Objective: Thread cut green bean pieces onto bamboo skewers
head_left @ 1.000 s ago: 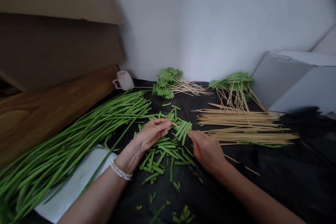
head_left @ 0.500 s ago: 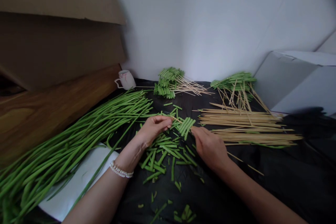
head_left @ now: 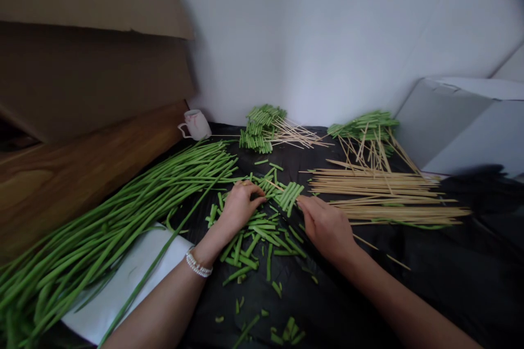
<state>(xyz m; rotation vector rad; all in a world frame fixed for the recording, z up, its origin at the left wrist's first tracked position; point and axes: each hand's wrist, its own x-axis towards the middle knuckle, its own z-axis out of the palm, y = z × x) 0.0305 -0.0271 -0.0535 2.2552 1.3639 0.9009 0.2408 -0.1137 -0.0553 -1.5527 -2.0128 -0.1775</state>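
My right hand is closed on a wooden skewer, which runs out behind the hand toward the lower right. Several cut green bean pieces are threaded side by side near its front end, just ahead of my fingers. My left hand, with a pearl bracelet at the wrist, is lowered over the loose bean pieces, left of the skewer's tip and apart from it. Its thumb and fingers are pinched together; whatever is between them is hidden.
Long whole green beans lie at left over a white sheet. A mug stands behind them. Filled skewers are stacked at the back, more at back right. Bare skewers lie at right. Boxes flank the black cover.
My left hand has left the skewer's tip and dropped slightly down and left to the loose bean pieces. My right hand keeps the skewer nearly where it was.
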